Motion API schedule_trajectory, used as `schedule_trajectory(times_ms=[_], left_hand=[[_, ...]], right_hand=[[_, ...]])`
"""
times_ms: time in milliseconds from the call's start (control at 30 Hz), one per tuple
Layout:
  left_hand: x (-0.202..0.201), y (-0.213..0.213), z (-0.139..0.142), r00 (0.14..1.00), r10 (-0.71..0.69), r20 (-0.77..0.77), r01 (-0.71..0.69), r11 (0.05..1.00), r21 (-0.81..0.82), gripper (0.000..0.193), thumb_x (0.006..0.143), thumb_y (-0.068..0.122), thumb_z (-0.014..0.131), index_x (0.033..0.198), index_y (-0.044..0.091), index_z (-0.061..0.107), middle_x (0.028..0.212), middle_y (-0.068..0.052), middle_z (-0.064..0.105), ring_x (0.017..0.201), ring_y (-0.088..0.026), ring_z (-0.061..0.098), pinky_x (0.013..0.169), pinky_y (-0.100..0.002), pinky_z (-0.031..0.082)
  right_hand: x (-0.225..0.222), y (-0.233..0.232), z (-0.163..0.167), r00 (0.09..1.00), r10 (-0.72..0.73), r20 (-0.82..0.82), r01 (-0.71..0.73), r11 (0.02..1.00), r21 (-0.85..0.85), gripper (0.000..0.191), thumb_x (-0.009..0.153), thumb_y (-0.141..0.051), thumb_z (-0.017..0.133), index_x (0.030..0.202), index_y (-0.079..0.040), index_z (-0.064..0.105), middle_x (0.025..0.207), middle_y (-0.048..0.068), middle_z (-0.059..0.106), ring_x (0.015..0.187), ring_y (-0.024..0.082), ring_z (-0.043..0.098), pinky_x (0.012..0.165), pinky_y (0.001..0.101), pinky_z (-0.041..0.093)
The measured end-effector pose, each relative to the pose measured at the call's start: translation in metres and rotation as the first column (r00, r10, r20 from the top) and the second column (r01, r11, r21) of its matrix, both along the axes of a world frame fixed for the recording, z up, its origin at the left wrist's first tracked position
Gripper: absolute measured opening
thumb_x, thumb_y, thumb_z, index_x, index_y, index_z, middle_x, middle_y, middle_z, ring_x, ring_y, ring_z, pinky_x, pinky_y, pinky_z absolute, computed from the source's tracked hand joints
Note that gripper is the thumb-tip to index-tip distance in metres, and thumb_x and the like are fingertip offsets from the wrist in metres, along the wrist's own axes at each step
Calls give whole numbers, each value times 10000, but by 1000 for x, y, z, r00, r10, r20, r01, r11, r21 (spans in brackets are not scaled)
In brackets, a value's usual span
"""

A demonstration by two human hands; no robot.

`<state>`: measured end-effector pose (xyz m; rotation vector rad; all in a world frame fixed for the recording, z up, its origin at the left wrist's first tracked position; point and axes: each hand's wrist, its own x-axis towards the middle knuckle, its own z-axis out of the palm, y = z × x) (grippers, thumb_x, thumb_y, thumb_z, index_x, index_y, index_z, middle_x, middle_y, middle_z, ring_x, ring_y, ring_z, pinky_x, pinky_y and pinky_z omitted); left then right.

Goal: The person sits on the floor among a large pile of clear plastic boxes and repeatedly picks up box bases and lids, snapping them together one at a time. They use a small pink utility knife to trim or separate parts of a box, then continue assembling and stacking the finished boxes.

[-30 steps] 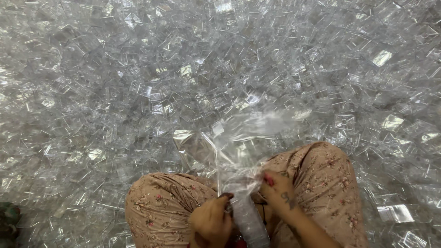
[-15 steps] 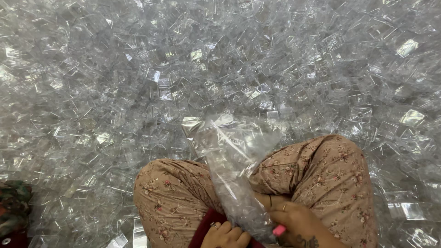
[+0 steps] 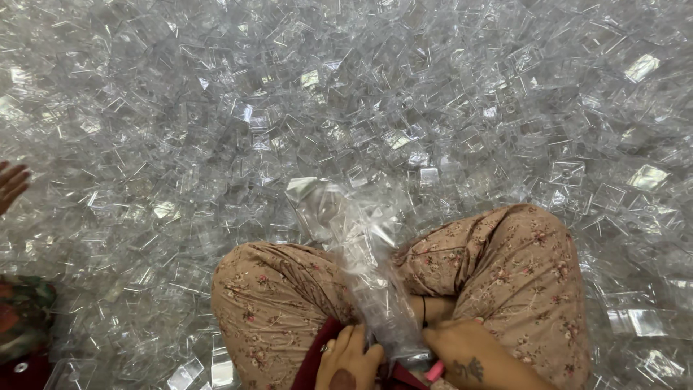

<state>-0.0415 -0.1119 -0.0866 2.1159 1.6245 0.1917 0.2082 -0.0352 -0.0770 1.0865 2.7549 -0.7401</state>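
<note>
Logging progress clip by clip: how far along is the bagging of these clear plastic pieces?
Done: the clear plastic bag lying between the knees already looks packed with clear pieces. In hand: the left hand and right hand both grip its near end. Left: a huge spread of loose clear plastic pieces covers the floor all around, so most remains.

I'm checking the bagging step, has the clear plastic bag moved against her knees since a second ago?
Yes. The clear plastic bag now stretches up past the knees onto the pile of clear pieces; earlier it was bunched low between both hands.
</note>
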Motion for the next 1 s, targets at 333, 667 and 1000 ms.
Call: schedule_trajectory(times_ms=[333,667,1000], left_hand=[[15,8,28,963,251,96,-253,967,15,584,567,75,886,1098,85,645,1338,-202,605,1171,-368,622,909,-537,448],[19,22,-6,855,235,462,-359,911,203,249,692,-33,720,897,8,584,870,-241,664,881,-457,655,754,-517,525],[23,44,11,729,498,471,-609,785,113,239,703,103,807,838,12,632,828,-197,681,809,-389,682,729,-461,541]], right_hand=[[-25,-7,21,935,-332,-125,334,943,-4,364,761,-87,656,1120,-92,593,800,170,713,830,422,679,715,537,515],[-35,-5,34,861,-492,-127,486,870,-77,205,784,-181,736,919,-68,631,842,160,706,860,401,684,746,514,511],[-24,-12,14,956,-36,-291,115,959,260,549,816,-54,566,1359,-88,495,1317,169,576,1184,389,587,837,437,538]])
